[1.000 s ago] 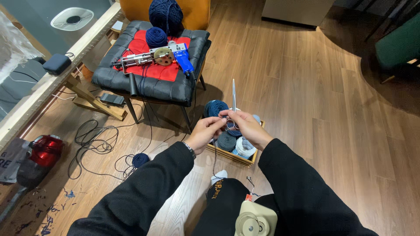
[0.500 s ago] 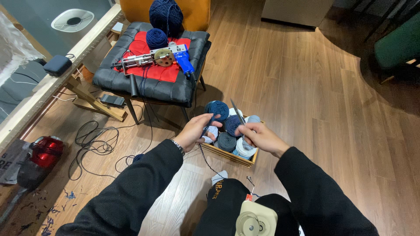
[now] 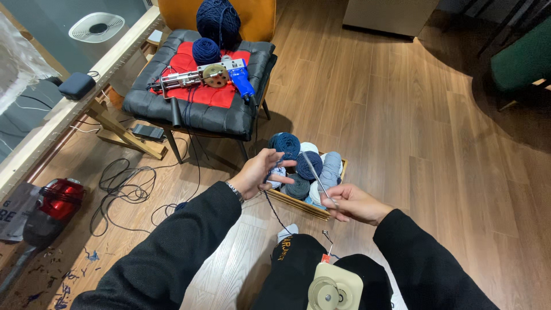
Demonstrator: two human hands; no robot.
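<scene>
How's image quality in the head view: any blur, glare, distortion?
Head view: mostly sharp; the thin rod in the right hand is slightly smeared. Soft sheen on the wood floor upper centre, not blown out. Wide-angle bend at the edges; the wooden frame on the left slants. Chair casts a soft shadow beneath. Left hand evenly lit.

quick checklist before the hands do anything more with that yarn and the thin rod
1. Right hand grips the thin metal rod: ok.
2. Left hand at the dark blue yarn strand: ok; pinch itself cannot tell.
3. Strand threaded on the rod: cannot tell.
4. Yarn box within reach, below both hands: ok.
5. Floor beside the chair free of snags: not ok, loose black cables.
</scene>
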